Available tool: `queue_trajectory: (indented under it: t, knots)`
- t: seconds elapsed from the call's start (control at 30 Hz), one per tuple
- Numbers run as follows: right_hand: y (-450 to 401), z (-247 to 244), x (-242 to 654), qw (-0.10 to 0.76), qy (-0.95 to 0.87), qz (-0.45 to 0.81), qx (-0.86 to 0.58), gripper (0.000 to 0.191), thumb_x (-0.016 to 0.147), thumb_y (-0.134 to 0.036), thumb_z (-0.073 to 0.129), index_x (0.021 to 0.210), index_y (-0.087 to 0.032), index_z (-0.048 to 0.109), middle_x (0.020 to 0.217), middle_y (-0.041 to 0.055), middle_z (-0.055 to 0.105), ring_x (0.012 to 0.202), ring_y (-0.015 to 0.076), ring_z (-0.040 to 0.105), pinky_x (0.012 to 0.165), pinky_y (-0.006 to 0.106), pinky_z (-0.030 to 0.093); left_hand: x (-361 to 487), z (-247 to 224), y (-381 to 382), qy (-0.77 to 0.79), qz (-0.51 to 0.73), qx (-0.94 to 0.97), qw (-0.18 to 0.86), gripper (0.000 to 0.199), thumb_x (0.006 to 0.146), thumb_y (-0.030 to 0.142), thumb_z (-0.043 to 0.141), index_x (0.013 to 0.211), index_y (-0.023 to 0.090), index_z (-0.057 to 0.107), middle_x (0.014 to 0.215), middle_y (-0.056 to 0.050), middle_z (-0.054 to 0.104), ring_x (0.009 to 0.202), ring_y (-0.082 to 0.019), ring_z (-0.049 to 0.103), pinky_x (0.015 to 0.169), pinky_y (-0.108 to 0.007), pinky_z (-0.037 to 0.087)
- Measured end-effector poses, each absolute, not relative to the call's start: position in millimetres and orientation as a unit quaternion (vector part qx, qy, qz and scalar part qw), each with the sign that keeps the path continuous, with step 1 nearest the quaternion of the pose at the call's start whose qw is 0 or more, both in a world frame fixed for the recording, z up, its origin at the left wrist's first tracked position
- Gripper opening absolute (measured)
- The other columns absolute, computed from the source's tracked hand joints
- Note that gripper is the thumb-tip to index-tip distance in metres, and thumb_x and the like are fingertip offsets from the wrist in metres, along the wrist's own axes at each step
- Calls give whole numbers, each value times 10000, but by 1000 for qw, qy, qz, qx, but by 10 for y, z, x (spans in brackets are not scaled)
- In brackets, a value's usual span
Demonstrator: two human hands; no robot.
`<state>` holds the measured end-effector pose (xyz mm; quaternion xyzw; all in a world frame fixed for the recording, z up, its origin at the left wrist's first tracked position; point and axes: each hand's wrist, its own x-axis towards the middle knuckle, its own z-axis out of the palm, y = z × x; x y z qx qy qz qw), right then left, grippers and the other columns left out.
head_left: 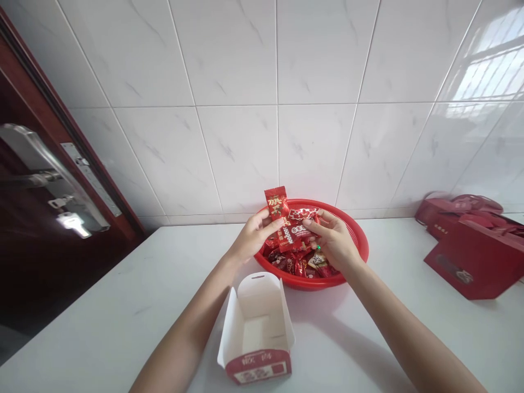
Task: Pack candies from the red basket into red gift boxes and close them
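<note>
Over a round red plastic basket (357, 229), my left hand (254, 236) is closed on a long red snack packet (277, 203) with gold lettering, held upright. Opposite it, my right hand (336, 240) pinches a red-and-white patterned candy packet (302, 214), which overlaps the first packet's lower part. Wrapped candies (301, 266) in red, dark and pale wrappers lie in the basket under both hands. In front of the basket, between my forearms, stands an open paper box (257, 363), white inside with a red printed front; nothing shows inside it.
At the right lie several red folded boxes or bags (475, 256) with handles. A white tiled wall (237, 153) runs behind the white tabletop (123, 295). To the left is a dark red door (24, 218) with a metal handle and hanging keys (73, 222).
</note>
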<state>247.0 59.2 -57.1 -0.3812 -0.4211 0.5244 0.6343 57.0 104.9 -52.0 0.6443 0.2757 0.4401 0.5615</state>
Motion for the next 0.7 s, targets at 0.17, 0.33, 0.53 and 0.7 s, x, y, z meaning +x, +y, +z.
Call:
queue_trajectory:
  t: [0.17,0.33,0.53,0.7]
  knots:
    - [618,-498,2601,646,-390,547,-364,438,524,-350,990,684,-176,621,669,-34,598,521,60,496,408,184,375,496,-457,1052,284,467,612,571,449,790,490,832,1066,156,716,1011,-79,779,948,-250,723,869,-360,577]
    - [624,-473,2672,636,-391,560,-359,400,520,-341,991,731,-164,702,685,-31,610,509,32,423,380,162,308,415,-346,991,280,427,654,559,426,836,467,795,1111,149,724,1034,-85,778,950,-240,725,862,-347,585]
    - [580,-459,2703,585,-475,525,-395,374,607,-432,937,709,-181,678,695,3,669,528,76,520,421,196,364,155,-68,768,276,334,757,489,346,922,407,716,1162,157,728,1088,-84,758,986,-236,711,852,-333,581]
    - [565,-503,2702,463,-603,467,-452,335,701,-475,859,792,-192,706,751,23,709,590,126,591,482,238,427,-47,146,510,303,282,818,400,317,959,406,670,1198,201,715,1137,-51,736,997,-209,691,879,-309,570]
